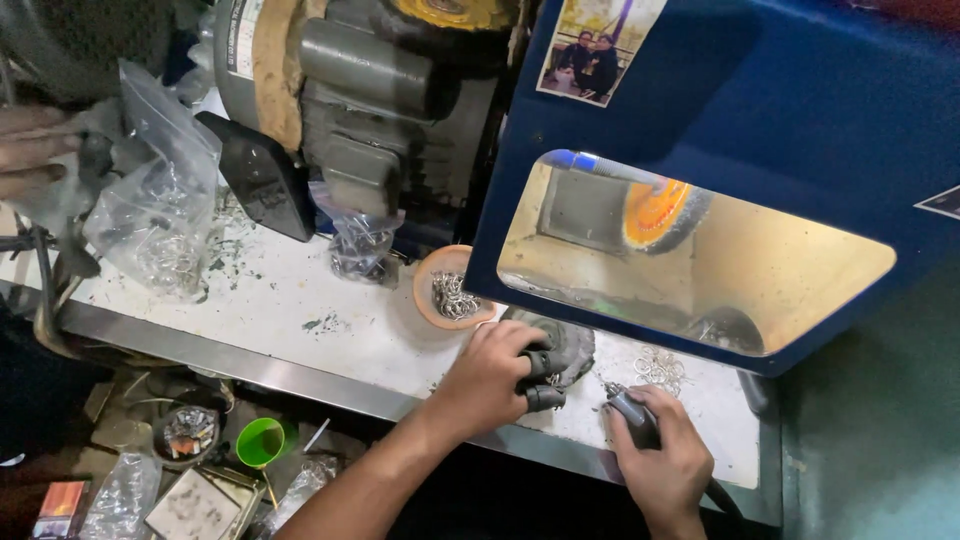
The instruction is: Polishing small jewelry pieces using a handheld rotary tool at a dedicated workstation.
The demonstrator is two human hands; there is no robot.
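right hand (665, 455), low right of frame, is clamped on a dark tool (634, 417) while left hand (492, 375), fingers curled together on a dark pad (568, 345), could slip and scatter the nearby rings (660, 368).

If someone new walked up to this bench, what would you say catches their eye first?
Probably the big blue machine hood at upper right, with its lit opening showing an orange polishing wheel. Below it, the left hand, its fingers in dark guards, rests on a grey round pad, and the right hand grips a dark tool by a scatter of small metal rings.
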